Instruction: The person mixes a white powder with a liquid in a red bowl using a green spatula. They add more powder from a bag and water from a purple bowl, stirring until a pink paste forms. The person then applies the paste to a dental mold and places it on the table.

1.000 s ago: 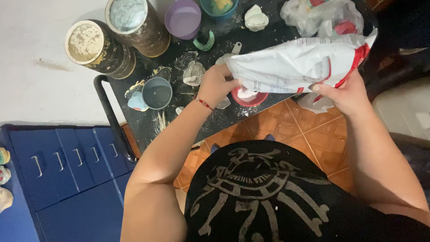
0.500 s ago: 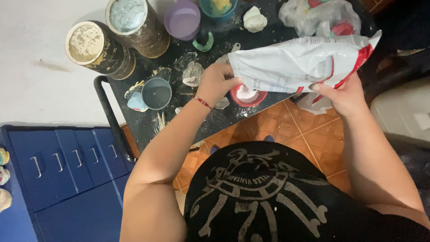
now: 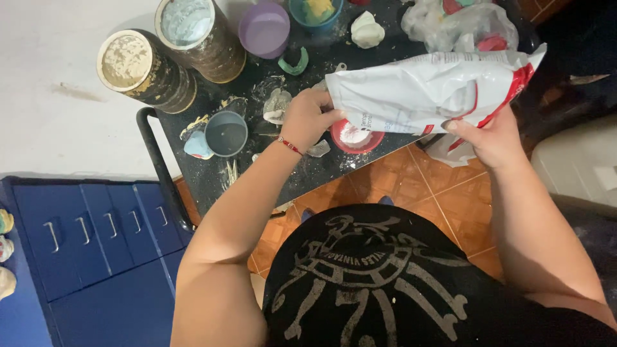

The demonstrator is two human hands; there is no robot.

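Both my hands hold a white bag with red trim [image 3: 430,90], tilted with its mouth down to the left. My left hand [image 3: 305,119] pinches the bag's open mouth. My right hand [image 3: 488,138] supports the bag's raised rear end from below. Right under the mouth sits a small red bowl [image 3: 357,137] with white powder in it, on a black, powder-spattered table [image 3: 321,167].
On the table stand two paint-crusted tall cans [image 3: 138,71], a grey cup [image 3: 226,133], a purple bowl [image 3: 264,28], a teal bowl [image 3: 315,9], white plaster pieces [image 3: 367,29] and a clear plastic bag [image 3: 463,26]. A blue drawer cabinet [image 3: 90,231] is at left; orange floor tiles lie below.
The bag's rear end has risen slightly, and the mound of white powder in the red bowl looks a little larger. Both hands keep their hold.
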